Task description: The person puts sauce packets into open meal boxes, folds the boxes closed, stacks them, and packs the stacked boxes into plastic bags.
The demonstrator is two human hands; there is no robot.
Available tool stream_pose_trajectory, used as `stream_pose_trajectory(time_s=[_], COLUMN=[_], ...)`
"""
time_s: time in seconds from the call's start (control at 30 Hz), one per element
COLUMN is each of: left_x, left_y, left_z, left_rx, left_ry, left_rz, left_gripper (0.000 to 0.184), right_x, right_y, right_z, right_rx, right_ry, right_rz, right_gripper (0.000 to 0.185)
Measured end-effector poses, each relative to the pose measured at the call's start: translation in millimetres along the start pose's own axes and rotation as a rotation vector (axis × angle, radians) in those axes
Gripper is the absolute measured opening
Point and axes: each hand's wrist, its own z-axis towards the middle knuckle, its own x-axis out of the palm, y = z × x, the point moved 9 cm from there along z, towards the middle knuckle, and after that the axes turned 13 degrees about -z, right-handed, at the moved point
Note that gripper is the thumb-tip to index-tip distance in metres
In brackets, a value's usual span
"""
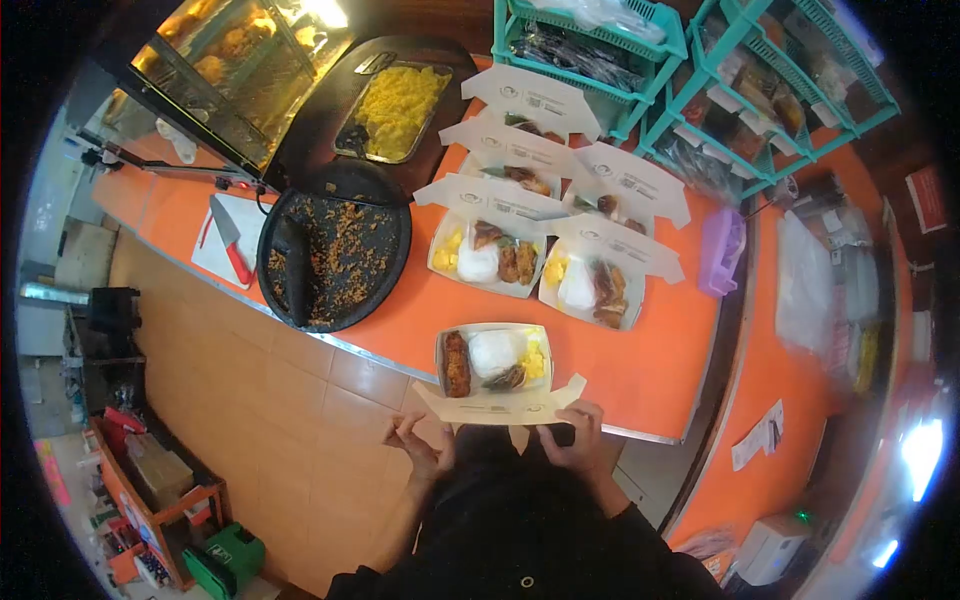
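An open paper food box [497, 365] sits near the counter's front edge, its lid [490, 408] folded toward me. Inside are a brown fried piece [457, 365], white rice [496, 352], yellow egg-like pieces [534, 362] and a dark sauce portion [504, 378]. My right hand [575, 440] pinches the lid at its right corner. By the lid's left corner is my left hand [422, 445], fingers bent and apart; whether it touches the lid is hard to tell. Several similar open boxes [490, 235] with food stand farther back.
Left on the counter are a dark stone mortar [335, 262] with brown crumbs, its pestle [293, 270], and a red-handled knife [232, 243] on a white board. Behind stand a tray of yellow food [400, 110], a glass display case [215, 75] and turquoise racks [590, 60]. A purple holder [722, 250] stands right.
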Motion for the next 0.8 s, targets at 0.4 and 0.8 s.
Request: stream_pose_trajectory(time_s=[0.4,0.8], left_x=[88,77], left_y=[52,62], left_z=[25,23], left_rx=[-0.734,-0.528], left_ry=[0.425,0.274], left_rz=[-0.508,-0.457], left_gripper=[0.054,0.047], right_x=[110,94], right_y=[-87,-87], right_z=[13,26], right_rx=[0.769,0.579], right_ry=[0.52,0.458], right_rz=[0.424,0.228], right_gripper=[0.054,0.053])
